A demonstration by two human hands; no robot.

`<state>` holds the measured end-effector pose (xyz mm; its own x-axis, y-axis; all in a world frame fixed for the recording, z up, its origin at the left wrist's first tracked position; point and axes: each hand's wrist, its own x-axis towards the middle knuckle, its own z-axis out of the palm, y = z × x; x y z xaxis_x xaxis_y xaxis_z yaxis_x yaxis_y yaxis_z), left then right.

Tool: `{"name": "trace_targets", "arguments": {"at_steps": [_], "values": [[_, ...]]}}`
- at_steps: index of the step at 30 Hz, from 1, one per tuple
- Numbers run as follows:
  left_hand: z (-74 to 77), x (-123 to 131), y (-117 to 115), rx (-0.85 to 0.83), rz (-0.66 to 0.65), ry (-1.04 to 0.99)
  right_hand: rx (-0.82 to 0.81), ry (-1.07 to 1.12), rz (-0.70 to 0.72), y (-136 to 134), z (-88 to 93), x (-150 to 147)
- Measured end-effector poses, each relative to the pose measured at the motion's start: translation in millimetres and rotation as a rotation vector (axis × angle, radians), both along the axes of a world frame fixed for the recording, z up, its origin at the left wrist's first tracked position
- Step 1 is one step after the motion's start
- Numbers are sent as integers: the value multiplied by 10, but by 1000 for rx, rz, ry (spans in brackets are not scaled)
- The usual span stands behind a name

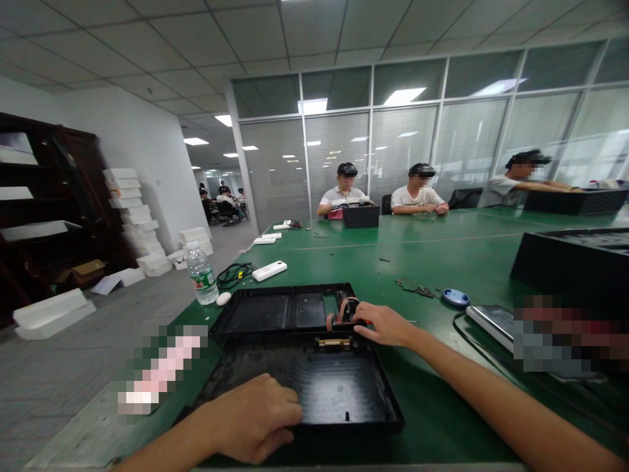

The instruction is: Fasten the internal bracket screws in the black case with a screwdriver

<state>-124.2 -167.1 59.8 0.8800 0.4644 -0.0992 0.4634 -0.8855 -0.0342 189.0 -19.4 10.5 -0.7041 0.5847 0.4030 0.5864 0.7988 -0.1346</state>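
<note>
An opened black plastic case lies before me in two shallow halves, the near half (339,387) and the far half (265,311). My left hand (255,416) is closed at the front rim of the near half, thumb below and fingers curled over the edge. At the right end of the far half, beside ribbon wires (339,316), is my right hand (383,324). Its fingers are closed around what looks like a screwdriver (362,322), with red showing at the fingertips and a thin shaft behind the hand. A gold-coloured strip (334,343) sits along the near half's back edge.
To the left stand a water bottle (200,275), a white device (270,271) and a black cable (233,275). On the right are a round blue object (456,298), a phone-like device (496,324) and a black box (570,269). Several people sit across the green table (344,252).
</note>
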Motion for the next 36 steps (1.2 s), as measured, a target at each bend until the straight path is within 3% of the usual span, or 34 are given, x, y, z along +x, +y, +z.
{"name": "trace_targets", "arguments": {"at_steps": [3,6,10,12,14,17,21,25,27,29,32,36], "values": [[-16,-21,67,-32,42,-7,-4,-33,-9,7,-19,-34],[40,-88,295,-72,116,-43,-7,-67,-37,3,-1,-71],[150,-225,891,105,278,-133,10,-114,-92,-6,31,-110],[150,-283,1209,180,372,-85,14,-125,-106,-4,37,-116],[107,-323,1452,117,358,13,15,-124,-111,2,33,-116],[19,-361,1633,86,292,59,18,-123,-122,13,13,-124],[-25,-402,1694,138,285,48,27,-131,-158,33,-28,-170],[12,-353,1663,138,358,66,53,-115,-159,48,-31,-211],[35,-245,1564,177,343,12,86,-62,-152,42,5,-206],[45,-90,1416,226,241,-54,119,34,-169,27,59,-181],[23,137,1215,201,118,6,137,175,-192,5,127,-117],[-55,261,1158,158,195,153,127,216,-131,3,123,-43]]}}
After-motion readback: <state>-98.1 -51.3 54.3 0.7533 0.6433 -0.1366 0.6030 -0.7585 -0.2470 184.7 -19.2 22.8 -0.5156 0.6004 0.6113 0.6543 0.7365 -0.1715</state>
